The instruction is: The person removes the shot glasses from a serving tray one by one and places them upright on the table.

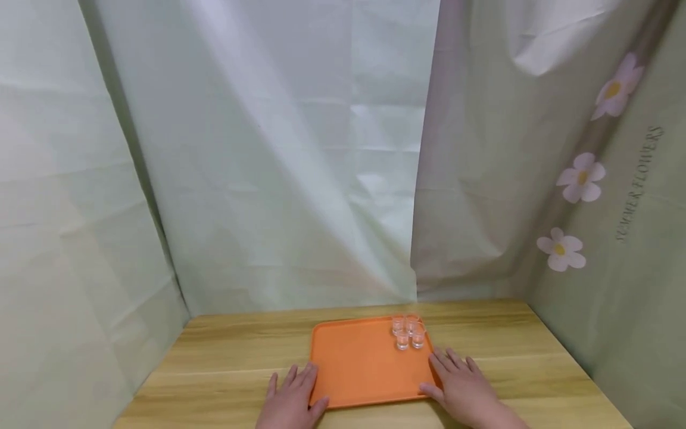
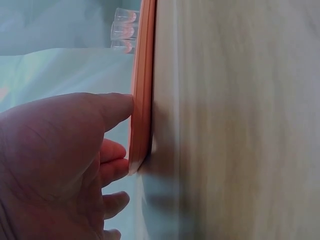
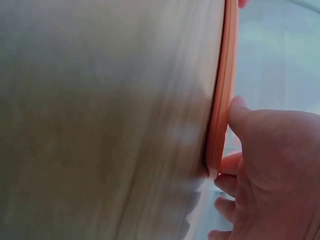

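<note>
An orange rectangular tray (image 1: 364,363) lies flat on the wooden table. Several small clear cups (image 1: 402,339) stand grouped in its far right corner. At the tray's near left corner is my left hand (image 1: 289,402), its thumb against the near edge and its fingers fairly straight along the left side. My right hand (image 1: 463,387) touches the near right corner in a similar way, fingers spread along the right side. In the left wrist view, the thumb (image 2: 117,107) meets the tray's rim (image 2: 142,100). The right wrist view likewise has the thumb (image 3: 239,112) on the rim (image 3: 222,100).
The wood-grain table (image 1: 230,351) extends on both sides of the tray. Pale green hanging sheets (image 1: 300,179) enclose the back and sides. Printed white flowers (image 1: 581,177) and lettering mark the right sheet.
</note>
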The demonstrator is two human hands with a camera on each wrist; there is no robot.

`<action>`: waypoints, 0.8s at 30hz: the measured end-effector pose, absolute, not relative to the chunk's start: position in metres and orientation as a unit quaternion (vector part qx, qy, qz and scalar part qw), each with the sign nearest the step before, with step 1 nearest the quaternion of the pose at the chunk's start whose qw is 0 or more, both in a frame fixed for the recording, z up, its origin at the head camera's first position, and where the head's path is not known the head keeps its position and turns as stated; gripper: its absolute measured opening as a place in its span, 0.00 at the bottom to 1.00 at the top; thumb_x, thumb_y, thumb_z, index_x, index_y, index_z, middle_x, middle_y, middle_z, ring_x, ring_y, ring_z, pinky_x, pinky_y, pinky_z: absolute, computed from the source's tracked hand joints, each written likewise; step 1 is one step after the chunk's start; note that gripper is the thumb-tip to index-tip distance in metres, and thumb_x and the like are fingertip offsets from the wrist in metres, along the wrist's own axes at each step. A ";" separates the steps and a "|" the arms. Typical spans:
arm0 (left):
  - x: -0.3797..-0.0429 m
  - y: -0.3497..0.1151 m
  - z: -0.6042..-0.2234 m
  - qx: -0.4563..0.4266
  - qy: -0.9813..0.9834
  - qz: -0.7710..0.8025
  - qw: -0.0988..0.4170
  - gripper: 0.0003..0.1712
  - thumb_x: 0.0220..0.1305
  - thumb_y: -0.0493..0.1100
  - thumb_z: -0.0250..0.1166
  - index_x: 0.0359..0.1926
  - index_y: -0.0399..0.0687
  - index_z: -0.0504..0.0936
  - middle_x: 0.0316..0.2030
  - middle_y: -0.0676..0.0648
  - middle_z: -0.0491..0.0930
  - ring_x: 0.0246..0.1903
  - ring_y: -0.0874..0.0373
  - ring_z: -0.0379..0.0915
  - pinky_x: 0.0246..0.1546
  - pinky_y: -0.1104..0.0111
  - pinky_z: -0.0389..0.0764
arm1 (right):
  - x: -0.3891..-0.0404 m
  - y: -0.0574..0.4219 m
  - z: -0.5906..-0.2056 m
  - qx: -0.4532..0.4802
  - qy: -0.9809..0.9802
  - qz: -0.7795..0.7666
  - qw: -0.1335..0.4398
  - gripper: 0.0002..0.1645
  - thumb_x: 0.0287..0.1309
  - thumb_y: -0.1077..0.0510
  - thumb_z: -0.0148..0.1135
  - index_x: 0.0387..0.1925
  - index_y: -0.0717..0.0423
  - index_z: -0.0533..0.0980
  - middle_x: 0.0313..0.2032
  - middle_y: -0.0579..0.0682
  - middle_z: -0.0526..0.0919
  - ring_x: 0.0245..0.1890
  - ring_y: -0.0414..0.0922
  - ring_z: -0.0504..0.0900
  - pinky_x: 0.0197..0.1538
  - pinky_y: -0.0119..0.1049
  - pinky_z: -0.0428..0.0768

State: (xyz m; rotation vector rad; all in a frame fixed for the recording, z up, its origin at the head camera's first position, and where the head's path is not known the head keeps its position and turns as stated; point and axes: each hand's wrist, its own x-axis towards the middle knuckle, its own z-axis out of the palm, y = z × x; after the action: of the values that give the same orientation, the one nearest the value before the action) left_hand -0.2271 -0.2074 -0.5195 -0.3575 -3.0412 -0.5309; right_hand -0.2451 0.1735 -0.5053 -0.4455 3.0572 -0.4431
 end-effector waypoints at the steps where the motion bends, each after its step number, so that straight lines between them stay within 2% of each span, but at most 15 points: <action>1: -0.226 -0.209 -0.519 -0.114 -0.979 -0.170 0.014 0.44 0.75 0.64 0.69 0.77 0.38 0.76 0.75 0.38 0.76 0.77 0.27 0.64 0.75 0.22 0.49 | -0.243 0.172 -0.506 -0.147 0.979 -0.138 0.009 0.49 0.75 0.27 0.60 0.77 0.60 0.75 0.79 0.60 0.72 0.81 0.66 0.65 0.77 0.76 0.59; 16: -0.220 -0.221 -0.522 -0.107 -0.975 -0.189 -0.039 0.45 0.74 0.62 0.71 0.79 0.38 0.74 0.76 0.37 0.74 0.77 0.27 0.63 0.74 0.21 0.49 | -0.226 0.163 -0.509 -0.157 0.982 -0.104 0.012 0.50 0.72 0.25 0.61 0.75 0.60 0.77 0.77 0.59 0.75 0.80 0.64 0.67 0.79 0.72 0.60; 24: -0.216 -0.232 -0.520 -0.094 -0.979 -0.179 -0.031 0.45 0.74 0.63 0.71 0.79 0.40 0.74 0.77 0.38 0.74 0.78 0.28 0.62 0.74 0.21 0.49 | -0.224 0.153 -0.506 -0.176 0.979 -0.106 -0.004 0.50 0.74 0.25 0.59 0.77 0.60 0.75 0.78 0.58 0.73 0.81 0.63 0.66 0.80 0.70 0.60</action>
State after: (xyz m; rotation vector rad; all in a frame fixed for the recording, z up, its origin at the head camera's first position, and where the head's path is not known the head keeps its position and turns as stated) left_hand -0.2159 -0.2318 -0.5196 -0.3004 -3.1382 -0.5741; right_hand -0.2243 0.1532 -0.5060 -0.5546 3.0828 -0.3325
